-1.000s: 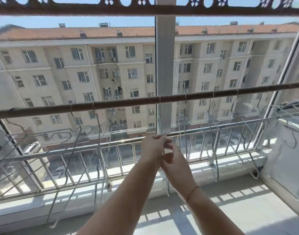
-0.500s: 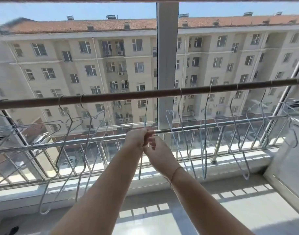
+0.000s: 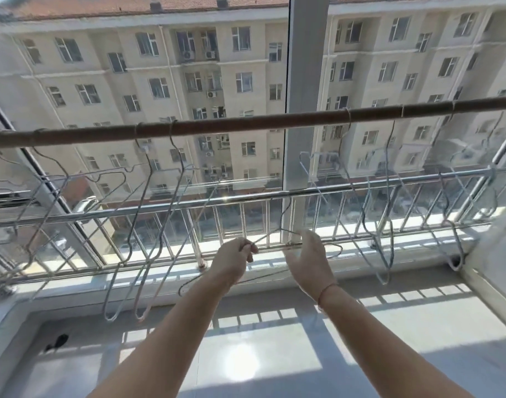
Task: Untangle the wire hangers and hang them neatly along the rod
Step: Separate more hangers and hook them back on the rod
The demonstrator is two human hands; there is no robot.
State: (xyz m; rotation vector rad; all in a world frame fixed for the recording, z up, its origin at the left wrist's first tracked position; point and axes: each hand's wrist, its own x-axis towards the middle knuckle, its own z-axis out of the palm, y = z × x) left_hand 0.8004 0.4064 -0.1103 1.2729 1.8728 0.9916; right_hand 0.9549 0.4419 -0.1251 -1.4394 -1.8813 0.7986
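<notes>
Most hangers (image 3: 348,124) already hang on the rod (image 3: 246,124) above, but our left grip (image 3: 236,261) pinches one loose hanger (image 3: 270,236), the right grip (image 3: 310,259) spread beside.

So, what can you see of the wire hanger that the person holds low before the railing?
The hanger is thin grey bent wire, off the rod, tilted, its hook pointing up. The left hand pinches one shoulder; the blurred right hand covers the other, grip unclear. Its lower bar runs behind the left wrist.
</notes>
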